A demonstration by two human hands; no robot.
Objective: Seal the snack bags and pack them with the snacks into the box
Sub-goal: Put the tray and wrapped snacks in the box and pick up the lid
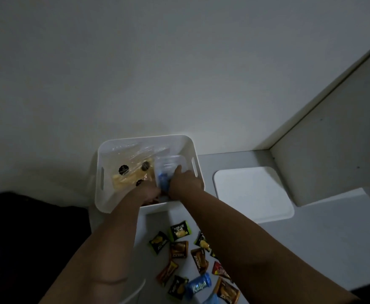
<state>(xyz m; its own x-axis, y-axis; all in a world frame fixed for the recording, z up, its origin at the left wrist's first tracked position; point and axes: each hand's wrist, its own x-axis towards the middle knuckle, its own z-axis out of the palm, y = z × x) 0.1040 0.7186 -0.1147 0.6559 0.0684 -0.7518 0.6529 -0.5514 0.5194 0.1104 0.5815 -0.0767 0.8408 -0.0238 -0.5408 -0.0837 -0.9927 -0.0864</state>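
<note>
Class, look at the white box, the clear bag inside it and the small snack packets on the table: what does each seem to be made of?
White box: probably moulded plastic, matt; rounded corners, cut-out handle slots.
Clear bag: thin plastic film, glossy; see-through, creased, catching light.
Snack packets: likely printed foil or plastic wrap, slightly shiny, with crimped ends; dim light leaves it open.

"Kalpa" on a blue wrapper [199, 286]; "Nextar" on a green-edged packet [179, 230].

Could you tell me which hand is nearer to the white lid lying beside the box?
Right. The right hand is inside the box's right end, on the lid's side; the left hand is further left in the box.
</note>
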